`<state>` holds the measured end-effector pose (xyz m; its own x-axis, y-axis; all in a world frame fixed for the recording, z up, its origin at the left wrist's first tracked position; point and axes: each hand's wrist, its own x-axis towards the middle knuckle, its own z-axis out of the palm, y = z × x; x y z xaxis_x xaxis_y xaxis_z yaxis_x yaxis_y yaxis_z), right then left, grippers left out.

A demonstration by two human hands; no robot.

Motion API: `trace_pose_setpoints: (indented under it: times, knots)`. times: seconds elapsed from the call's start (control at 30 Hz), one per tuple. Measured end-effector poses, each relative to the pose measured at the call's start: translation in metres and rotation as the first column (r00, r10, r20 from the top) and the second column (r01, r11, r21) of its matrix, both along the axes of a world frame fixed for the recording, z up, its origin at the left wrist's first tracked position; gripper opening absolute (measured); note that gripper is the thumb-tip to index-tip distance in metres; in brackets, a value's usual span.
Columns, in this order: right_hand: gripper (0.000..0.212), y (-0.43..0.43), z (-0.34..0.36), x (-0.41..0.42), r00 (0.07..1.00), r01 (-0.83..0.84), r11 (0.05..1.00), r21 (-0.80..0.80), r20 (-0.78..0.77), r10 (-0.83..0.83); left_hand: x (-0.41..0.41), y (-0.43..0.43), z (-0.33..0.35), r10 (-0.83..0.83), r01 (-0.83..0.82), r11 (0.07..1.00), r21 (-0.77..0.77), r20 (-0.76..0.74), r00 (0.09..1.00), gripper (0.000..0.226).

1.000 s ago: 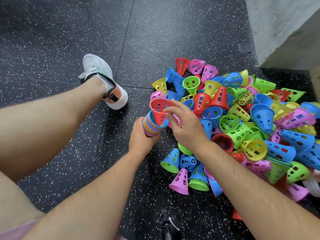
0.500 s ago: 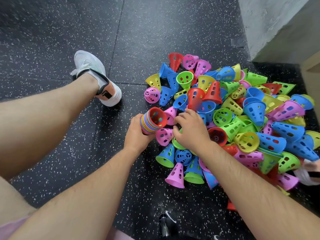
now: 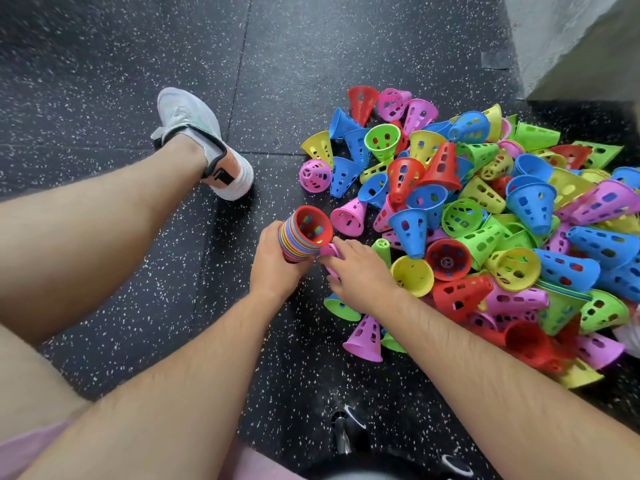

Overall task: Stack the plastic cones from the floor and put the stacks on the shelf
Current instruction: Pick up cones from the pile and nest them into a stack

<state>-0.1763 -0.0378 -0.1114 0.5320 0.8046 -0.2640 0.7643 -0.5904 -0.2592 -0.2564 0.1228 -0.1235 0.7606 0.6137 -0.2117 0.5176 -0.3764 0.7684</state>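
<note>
My left hand (image 3: pixel 275 263) grips a stack of nested cones (image 3: pixel 304 233) with many-coloured rims, its open mouth facing up and a red cone innermost. My right hand (image 3: pixel 360 271) sits just right of the stack, fingers curled round a pink cone (image 3: pixel 329 251) that is mostly hidden under them. To the right, a big pile of loose perforated cones (image 3: pixel 485 216) in red, blue, green, yellow and pink covers the floor. The shelf is out of view.
My left leg and white shoe (image 3: pixel 204 143) stretch over the black speckled rubber floor (image 3: pixel 104 64) at left. A grey concrete block (image 3: pixel 571 39) stands at the top right corner. A dark shoe (image 3: pixel 346 427) shows at the bottom centre.
A red cone went into the stack. My right hand then dropped to the pile and took hold of a pink cone, now beside the stack's rim. The view shifted slightly.
</note>
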Motion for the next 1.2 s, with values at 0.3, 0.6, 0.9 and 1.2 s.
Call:
trace_pose_setpoints:
  times: [0.3, 0.6, 0.9, 1.2]
  knots:
    - [0.056, -0.009, 0.008, 0.016, 0.967, 0.213, 0.934, 0.286, 0.076, -0.244, -0.002, 0.0, -0.003, 0.053, -0.052, 0.998, -0.037, 0.013, 0.999, 0.056]
    - [0.069, 0.003, 0.061, 0.033, 0.782, 0.602, 0.464, 0.65, -0.363, -0.506, 0.003, -0.005, -0.003, 0.047, -0.047, 0.998, -0.037, 0.013, 0.999, 0.062]
    - [0.079, 0.012, 0.051, 0.01, 0.907, 0.401, 0.801, 0.444, -0.319, -0.277, 0.003, -0.013, 0.006, 0.008, -0.003, 0.998, -0.069, 0.069, 0.998, 0.054]
    - [0.035, -0.028, 0.038, -0.001, 0.939, 0.327, 0.783, 0.529, -0.274, -0.206, -0.019, -0.007, 0.012, -0.117, 0.118, 0.992, -0.05, 0.008, 0.993, 0.05]
